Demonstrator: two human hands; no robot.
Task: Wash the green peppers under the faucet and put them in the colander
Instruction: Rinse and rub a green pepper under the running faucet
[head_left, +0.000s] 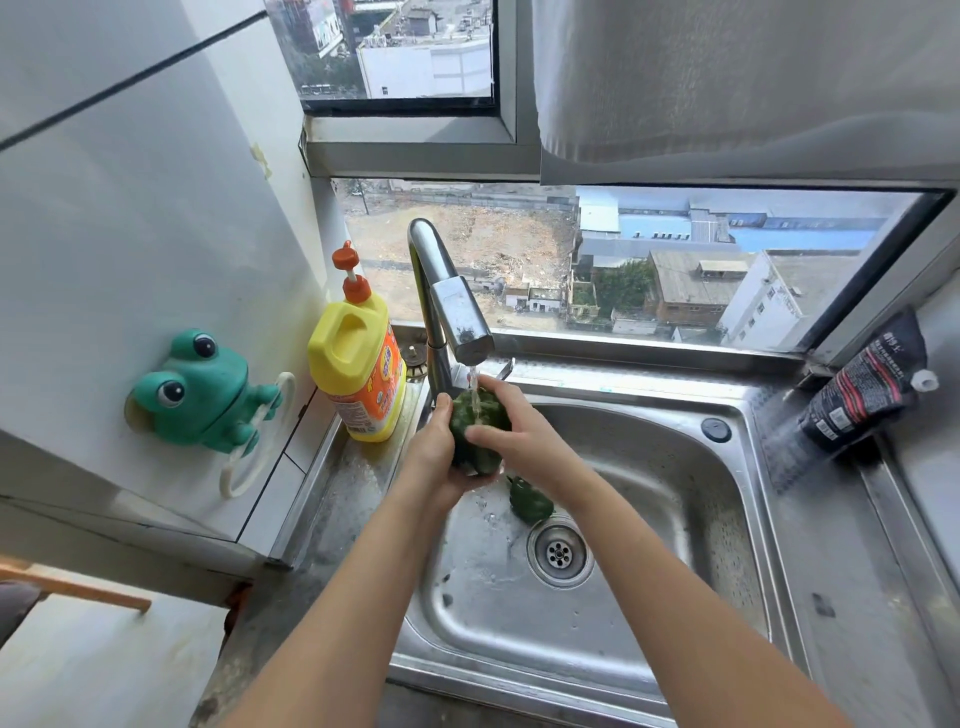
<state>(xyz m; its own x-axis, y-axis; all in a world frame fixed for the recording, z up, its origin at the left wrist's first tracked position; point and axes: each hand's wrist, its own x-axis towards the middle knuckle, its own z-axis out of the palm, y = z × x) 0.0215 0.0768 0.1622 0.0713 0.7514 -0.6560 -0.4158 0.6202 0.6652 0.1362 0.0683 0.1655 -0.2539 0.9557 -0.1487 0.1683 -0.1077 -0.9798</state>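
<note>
I hold a dark green pepper (475, 415) under the running faucet (457, 312), over the steel sink (675, 467). My left hand (431, 457) cups it from the left and below, fingers curled round it. My right hand (511, 426) grips it from the right, thumb across its front. Water falls on the pepper's top. A second green pepper (530, 501) lies in the sink basin just above the drain (559, 553). No colander is in view.
A yellow dish-soap bottle (358, 358) with an orange pump stands left of the faucet. A green frog holder (200, 389) is stuck to the left wall. A black pouch (867, 389) leans at the right behind the sink. A window runs behind the sink.
</note>
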